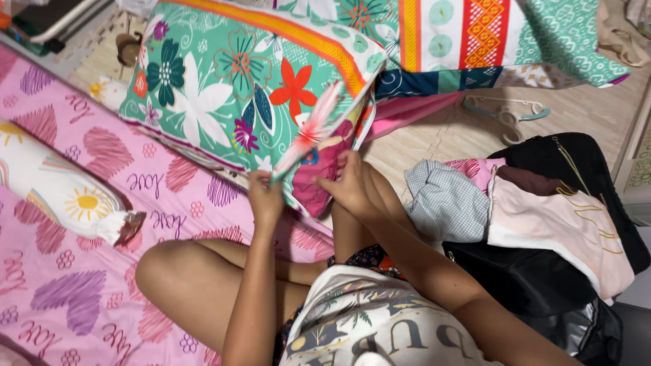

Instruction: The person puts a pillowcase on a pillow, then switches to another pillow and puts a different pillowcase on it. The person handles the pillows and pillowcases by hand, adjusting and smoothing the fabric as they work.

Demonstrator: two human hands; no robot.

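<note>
Both hands work at the open end of a floral pillowcase (230,81) that covers a large pillow. The left hand (266,196) is closed, pinching the near edge of the case opening between thumb and fingers. The right hand (349,184) is also closed, gripping the opposite edge together with a fold of magenta fabric (319,179) that shows inside the opening. The two grips sit close together, apart by only the width of the opening.

The pillow extends away from the grips, up and to the left, resting on a pink heart-print sheet (61,285). A second patterned pillow (475,34) lies beyond the right hand. To the outside of the right forearm, folded clothes (542,217) are stacked on a black bag (542,278). A white bolster with sun prints (61,186) lies well to the outside of the left hand.

Risks, as judged from this position:
- The hem is held only at two narrow points; uneven pull may cause one edge to slip free.
- The magenta fold is bunched at the right grip; tension there may leave the inner fabric twisted or caught.
- The right elbow is near the clothes stack; a wide outward swing may topple it.
</note>
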